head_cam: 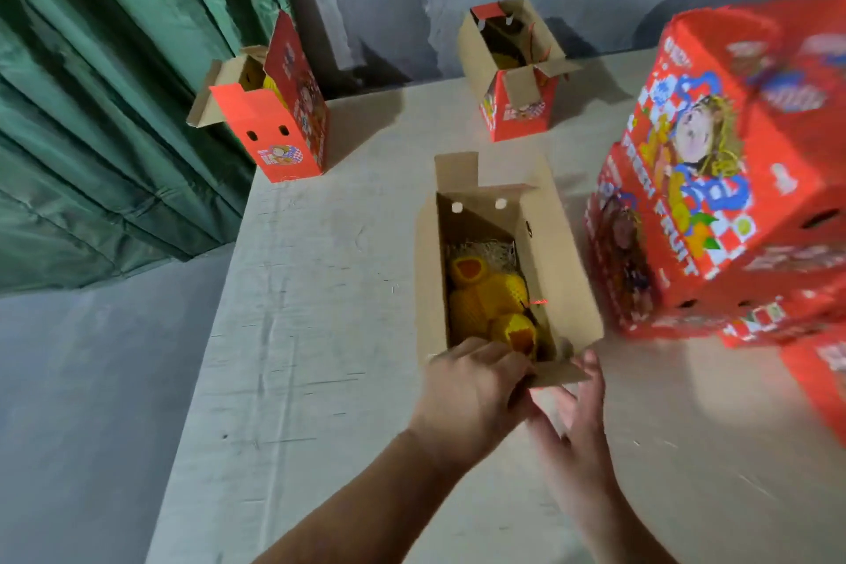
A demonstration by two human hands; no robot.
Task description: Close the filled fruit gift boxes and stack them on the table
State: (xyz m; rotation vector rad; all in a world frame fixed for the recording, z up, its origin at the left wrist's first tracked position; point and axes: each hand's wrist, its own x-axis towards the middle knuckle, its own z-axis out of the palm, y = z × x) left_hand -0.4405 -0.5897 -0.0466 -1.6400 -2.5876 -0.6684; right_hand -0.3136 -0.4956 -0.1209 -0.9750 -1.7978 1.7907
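An open cardboard gift box (556, 243) stands in the middle of the table, its flaps up. Inside lie yellow net-wrapped fruits (490, 302) on pale shredded paper. My left hand (471, 385) rests on the box's near end, fingers curled over the near flap (556, 373). My right hand (572, 417) is just right of it, fingers spread, touching the underside of that same flap. A stack of closed red printed boxes (732, 179) stands at the right.
Two more open red boxes stand at the back: one at the far left corner (274, 128), one at the back middle (517, 73). Green curtain (91, 105) hangs left, beyond the table's left edge (215, 334). Grey wall behind.
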